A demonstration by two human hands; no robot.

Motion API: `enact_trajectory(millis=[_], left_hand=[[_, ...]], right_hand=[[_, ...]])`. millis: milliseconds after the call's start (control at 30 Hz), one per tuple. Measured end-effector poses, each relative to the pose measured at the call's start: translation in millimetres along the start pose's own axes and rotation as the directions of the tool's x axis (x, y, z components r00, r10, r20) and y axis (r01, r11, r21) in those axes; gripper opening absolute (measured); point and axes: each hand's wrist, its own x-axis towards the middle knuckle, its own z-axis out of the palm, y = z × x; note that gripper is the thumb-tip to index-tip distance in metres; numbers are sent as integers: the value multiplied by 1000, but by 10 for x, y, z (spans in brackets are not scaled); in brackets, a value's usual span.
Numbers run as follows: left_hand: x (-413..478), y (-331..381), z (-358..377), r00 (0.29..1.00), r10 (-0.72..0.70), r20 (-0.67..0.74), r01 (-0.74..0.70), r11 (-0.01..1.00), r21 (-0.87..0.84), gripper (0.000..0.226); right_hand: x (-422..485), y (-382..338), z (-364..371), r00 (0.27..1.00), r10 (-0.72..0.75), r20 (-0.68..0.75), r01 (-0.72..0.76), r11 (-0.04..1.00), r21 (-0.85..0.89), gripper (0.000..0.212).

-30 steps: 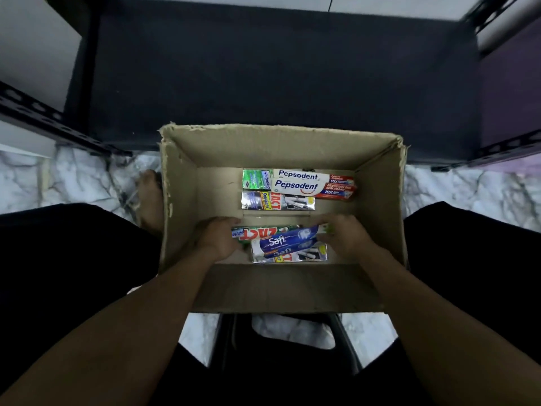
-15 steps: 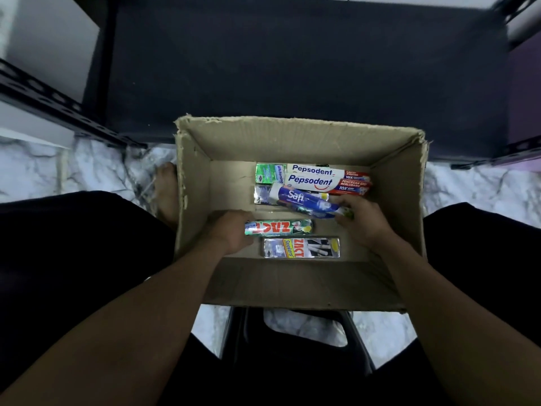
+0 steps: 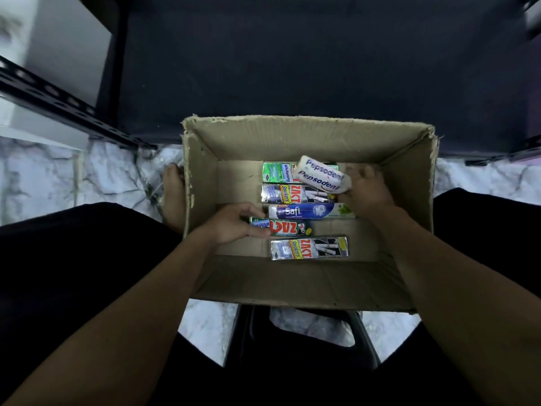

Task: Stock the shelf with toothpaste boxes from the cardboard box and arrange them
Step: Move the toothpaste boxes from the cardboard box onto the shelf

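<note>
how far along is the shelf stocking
Barely started: no toothpaste box shows on the dark shelf. In hand: right hand holds the Pepsodent box raised, left hand grips a Zact box. To do: Safi box and others lie in the cardboard box.

Pepsodent box [image 3: 320, 177] motion-blurred, right end hidden in right hand [image 3: 367, 191]. It covers part of green whitening box [image 3: 275, 172]. Green Zact box [image 3: 288, 228]: left end hidden under left hand [image 3: 231, 227]. Small print unreadable. Shelf [image 3: 292, 68] cut off at top edge.

Shop: slotted metal shelf [image 3: 292, 68], toothpaste boxes [image 3: 310, 211].
</note>
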Motion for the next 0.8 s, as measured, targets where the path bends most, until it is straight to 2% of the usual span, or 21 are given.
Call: enact_trajectory(millis=[100, 133, 233, 300, 333, 367, 400, 467, 500, 533, 600, 633, 700, 800], left_hand=[[-76, 129, -91, 1000, -21, -20, 18, 988, -153, 40], [-104, 178, -122, 999, -23, -22, 19, 983, -183, 41], [-143, 268, -192, 998, 2, -58, -15, 976, -218, 44], [-140, 310, -199, 994, 33, -101, -53, 979, -197, 47], [-133, 329, -194, 991, 53, -126, -77, 979, -188, 51], [-123, 342, -186, 986, 74, -149, -103, 976, -191, 55], [-115, 360, -184, 981, 95, -169, -129, 970, -204, 60], [-101, 394, -193, 972, 111, -207, -163, 954, -252, 66], [-104, 409, -206, 968, 109, -226, -172, 944, -281, 66], [-116, 428, -215, 965, 107, -241, -181, 933, -310, 65], [-140, 457, -221, 961, 102, -258, -193, 913, -360, 63], [-150, 463, -218, 959, 101, -265, -201, 903, -380, 62], [-164, 464, -204, 955, 108, -274, -215, 892, -397, 61], [-173, 441, -184, 954, 127, -271, -227, 898, -378, 60]], right_hand=[[-116, 47, 48, 979, 137, 152, -145, 988, 47, 55], [-139, 59, 30, 957, 181, 227, -188, 982, 5, 51], [-167, 39, -136, 834, 329, 443, -280, 944, -172, 50], [-177, -24, -299, 746, 378, 548, -350, 923, -161, 47], [-179, -65, -365, 735, 378, 562, -377, 918, -125, 41], [-167, -109, -401, 761, 368, 534, -389, 918, -78, 34], [-143, -151, -422, 826, 341, 450, -367, 930, -30, 28], [-59, -212, -411, 961, 224, 162, -236, 970, 58, 21], [-19, -245, -389, 988, 145, 57, -151, 981, 125, 28], [8, -282, -366, 996, 89, 25, -92, 969, 231, 40], [65, -321, -272, 995, 51, 90, -89, 863, 497, 62], [90, -330, -210, 992, 43, 116, -101, 826, 554, 68], [107, -337, -92, 993, 25, 119, -85, 843, 531, 76], [129, -338, 53, 998, -16, 53, -11, 883, 469, 72]])
